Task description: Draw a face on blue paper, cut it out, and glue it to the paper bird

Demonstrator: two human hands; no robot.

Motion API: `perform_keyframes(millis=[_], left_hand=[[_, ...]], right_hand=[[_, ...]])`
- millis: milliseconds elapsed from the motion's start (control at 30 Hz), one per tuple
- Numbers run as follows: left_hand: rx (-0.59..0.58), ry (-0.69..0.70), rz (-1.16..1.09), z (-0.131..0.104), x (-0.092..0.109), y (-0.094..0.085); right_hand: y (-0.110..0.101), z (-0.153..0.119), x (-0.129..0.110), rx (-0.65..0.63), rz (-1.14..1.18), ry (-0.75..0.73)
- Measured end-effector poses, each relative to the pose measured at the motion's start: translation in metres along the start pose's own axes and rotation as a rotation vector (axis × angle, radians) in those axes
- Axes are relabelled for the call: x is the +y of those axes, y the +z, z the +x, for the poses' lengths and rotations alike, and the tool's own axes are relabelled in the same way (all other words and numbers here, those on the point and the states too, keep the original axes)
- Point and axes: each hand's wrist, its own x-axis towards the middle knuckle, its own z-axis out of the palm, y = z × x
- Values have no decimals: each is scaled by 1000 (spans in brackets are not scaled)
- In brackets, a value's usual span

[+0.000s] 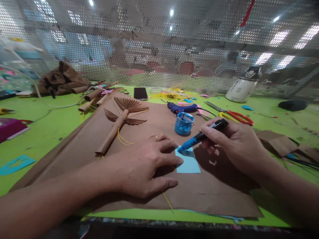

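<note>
My right hand grips a black marker whose lower end is coated in blue paint. Its tip touches the upper part of a small light-blue paper square, where a wet blue patch shows. With fingers spread, my left hand lies flat on the brown paper sheet, its fingertips at the square's left edge. Just beyond the square stands an open jar of blue paint, smeared around its rim. A rolled brown paper tube with pleated paper wings and yellow strings rests beyond my left hand.
Behind the jar lies a blue glue gun with its cord. Scissors with red and yellow handles are at the right, near a white bottle. A phone and yellow strings lie before the perforated metal screen.
</note>
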Motion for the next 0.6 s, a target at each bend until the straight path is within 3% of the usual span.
perform_keyframes(millis=[300,600], left_hand=[[29,19,0,0,-1,0],[36,19,-16,0,0,0]], right_hand=[[0,-1,0,48,40,30],[-1,-2,0,-7,9,-1]])
